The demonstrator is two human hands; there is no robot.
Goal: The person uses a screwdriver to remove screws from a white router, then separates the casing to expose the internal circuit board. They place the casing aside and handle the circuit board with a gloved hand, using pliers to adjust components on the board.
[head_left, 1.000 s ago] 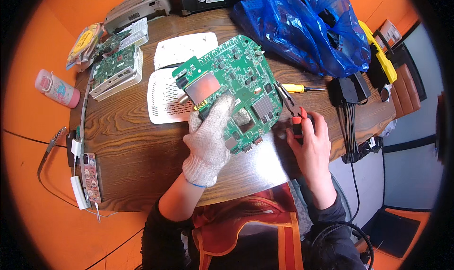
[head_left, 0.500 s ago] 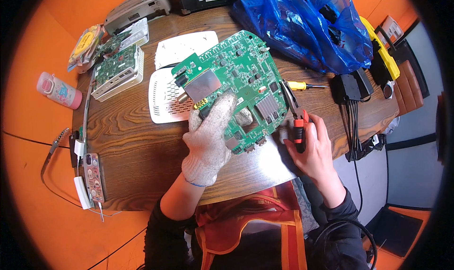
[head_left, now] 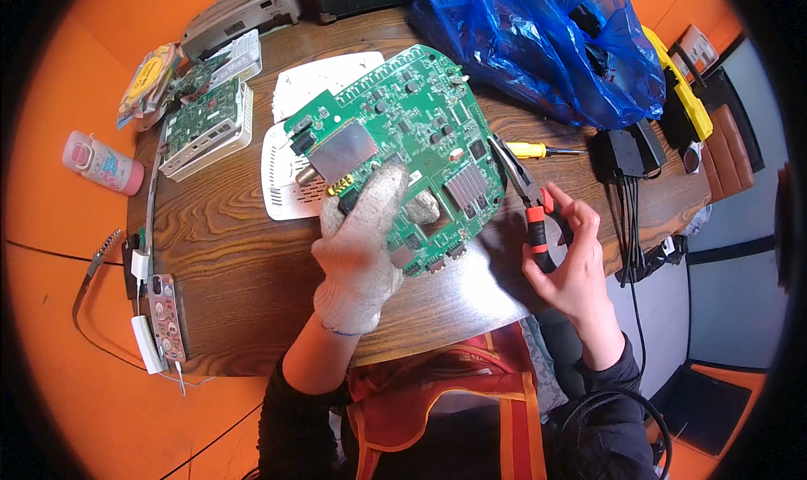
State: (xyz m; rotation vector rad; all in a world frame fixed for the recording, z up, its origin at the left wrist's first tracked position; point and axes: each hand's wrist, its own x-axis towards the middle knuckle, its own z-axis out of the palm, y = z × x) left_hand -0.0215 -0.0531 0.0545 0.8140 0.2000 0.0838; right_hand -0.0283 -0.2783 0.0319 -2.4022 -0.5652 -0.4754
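My left hand (head_left: 361,249), in a whitish knit glove, grips a green circuit board (head_left: 420,156) and holds it tilted above the table. One gloved finger shows through a cutout in the board. On the board are a square silver shield, a finned heat sink (head_left: 467,189) and a brass-coloured connector. Bare, my right hand (head_left: 576,261) is closed around the red and black handles of pliers (head_left: 535,215), which look spread apart. The pliers' jaws lie at the board's right edge, near the heat sink; whether they bite on it I cannot tell.
White plastic housing parts (head_left: 282,173) lie behind the board on the wooden table (head_left: 235,287). A yellow screwdriver (head_left: 528,150), a blue plastic bag (head_left: 538,51) and black adapters (head_left: 626,152) are right. Leftward are more boards (head_left: 206,123), a phone (head_left: 166,320) and a pink bottle (head_left: 105,162).
The board and my left hand have shifted slightly left. My right hand's fingers have loosened and the pliers' handles have spread wider.
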